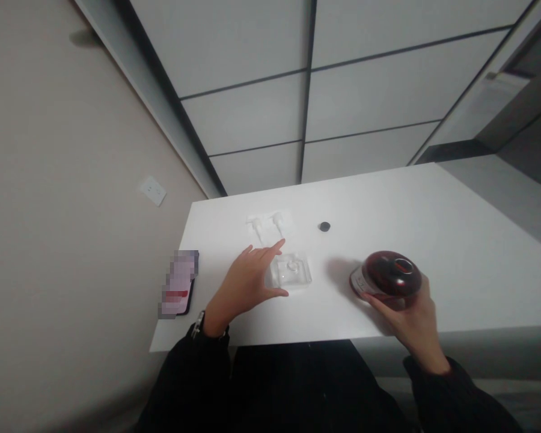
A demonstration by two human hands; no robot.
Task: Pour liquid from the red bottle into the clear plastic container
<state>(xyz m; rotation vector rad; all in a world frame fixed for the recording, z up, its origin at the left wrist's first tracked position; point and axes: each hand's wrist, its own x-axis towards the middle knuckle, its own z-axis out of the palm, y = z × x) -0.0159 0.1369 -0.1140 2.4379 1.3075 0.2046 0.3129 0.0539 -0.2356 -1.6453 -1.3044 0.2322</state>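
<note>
My left hand (pixel 247 276) lies on the white table (pixel 433 240), fingers spread, with thumb and forefinger around the left side of a clear square bottle (pixel 292 272). It touches the bottle without lifting it. My right hand (pixel 410 316) grips a dark red bottle (pixel 386 278) from the near side; the bottle stands on the table with its open neck facing up. A small black cap (pixel 324 226) lies apart, beyond both bottles.
Two white pump heads in a clear wrapper (pixel 270 225) lie past my left hand. A phone (pixel 179 284) rests at the table's left edge. A wall with a socket (pixel 153 190) runs along the left; tiled floor lies beyond the table.
</note>
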